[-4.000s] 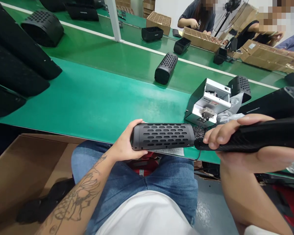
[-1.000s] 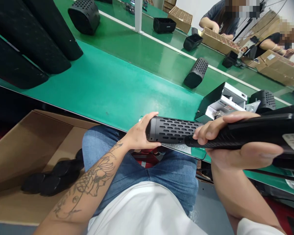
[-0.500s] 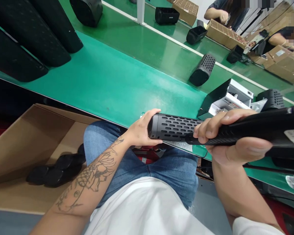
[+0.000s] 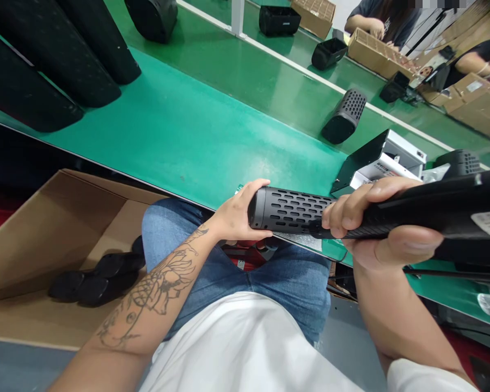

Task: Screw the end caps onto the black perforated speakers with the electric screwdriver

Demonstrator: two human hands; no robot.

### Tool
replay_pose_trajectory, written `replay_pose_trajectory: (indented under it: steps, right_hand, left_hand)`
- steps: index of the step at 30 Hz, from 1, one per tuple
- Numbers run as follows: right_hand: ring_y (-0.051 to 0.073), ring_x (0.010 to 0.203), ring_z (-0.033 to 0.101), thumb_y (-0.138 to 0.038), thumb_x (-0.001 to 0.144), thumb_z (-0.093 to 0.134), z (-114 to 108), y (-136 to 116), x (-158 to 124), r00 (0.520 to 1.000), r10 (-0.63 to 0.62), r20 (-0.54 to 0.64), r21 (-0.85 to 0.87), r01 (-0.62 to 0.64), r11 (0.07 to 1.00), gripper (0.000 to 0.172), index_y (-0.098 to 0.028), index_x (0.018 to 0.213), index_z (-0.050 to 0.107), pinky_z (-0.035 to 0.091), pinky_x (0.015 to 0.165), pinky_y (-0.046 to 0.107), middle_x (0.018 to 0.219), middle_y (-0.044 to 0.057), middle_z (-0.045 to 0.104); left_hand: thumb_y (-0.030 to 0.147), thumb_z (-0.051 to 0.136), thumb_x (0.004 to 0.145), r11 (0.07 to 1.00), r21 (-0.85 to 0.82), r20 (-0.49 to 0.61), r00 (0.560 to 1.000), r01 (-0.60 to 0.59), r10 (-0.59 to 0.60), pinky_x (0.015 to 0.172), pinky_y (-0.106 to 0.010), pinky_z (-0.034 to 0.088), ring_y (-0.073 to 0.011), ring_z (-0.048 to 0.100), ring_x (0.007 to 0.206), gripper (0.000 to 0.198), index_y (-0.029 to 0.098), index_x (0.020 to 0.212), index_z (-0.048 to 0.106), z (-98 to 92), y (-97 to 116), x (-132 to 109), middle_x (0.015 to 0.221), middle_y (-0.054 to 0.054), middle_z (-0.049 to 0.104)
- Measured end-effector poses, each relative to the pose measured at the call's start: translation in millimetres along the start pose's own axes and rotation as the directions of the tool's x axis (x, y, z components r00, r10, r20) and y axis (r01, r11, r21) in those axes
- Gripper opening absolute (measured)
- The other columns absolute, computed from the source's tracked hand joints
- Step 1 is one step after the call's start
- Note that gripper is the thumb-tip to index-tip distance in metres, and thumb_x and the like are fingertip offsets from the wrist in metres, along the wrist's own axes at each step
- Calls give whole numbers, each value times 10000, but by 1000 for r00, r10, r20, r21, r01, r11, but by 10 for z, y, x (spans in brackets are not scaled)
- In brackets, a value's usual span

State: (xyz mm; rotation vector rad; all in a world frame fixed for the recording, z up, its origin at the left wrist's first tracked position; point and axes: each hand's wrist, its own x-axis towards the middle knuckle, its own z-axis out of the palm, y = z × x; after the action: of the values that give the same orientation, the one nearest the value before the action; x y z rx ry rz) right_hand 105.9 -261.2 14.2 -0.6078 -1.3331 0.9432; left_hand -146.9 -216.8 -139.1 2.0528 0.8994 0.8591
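Left hand: your digits spread around the left end of the slotted case, one along its upper edge, one along its lower.
Right hand: your fingers and thumb wrap the black tool, which points left.
Case position: lengthwise in front of you, at the near edge of the green bench; you cannot tell whether it rests there or hangs in your grip.
Tool end: over the case's near right part; touching or not, you cannot tell.
Clear plastic: just below the case, at the bench edge.
Machine: a black and white unit beyond your right hand, partly hidden by it.
Second case: further off, past the bare stretch of bench.
Long black pieces: side by side at your far left.
Cardboard box: beside your left knee, with black parts inside.
Co-worker: across from you, hands at a divided carton.
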Motion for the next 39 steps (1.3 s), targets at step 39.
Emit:
replay_pose_trajectory:
  steps: [39]
  right_hand:
    - [189, 444, 573, -664, 1001, 731, -693, -378, 182, 768, -292, -570, -282, 151, 947, 368, -328, 982, 881, 538, 381, 354, 588, -34, 595]
  left_hand:
    - [503, 1036, 795, 979, 193, -129, 987, -73, 99, 1302, -554, 648, -430, 727, 1567, 1254, 264, 1804, 332, 141, -61, -75, 1751, -203, 630]
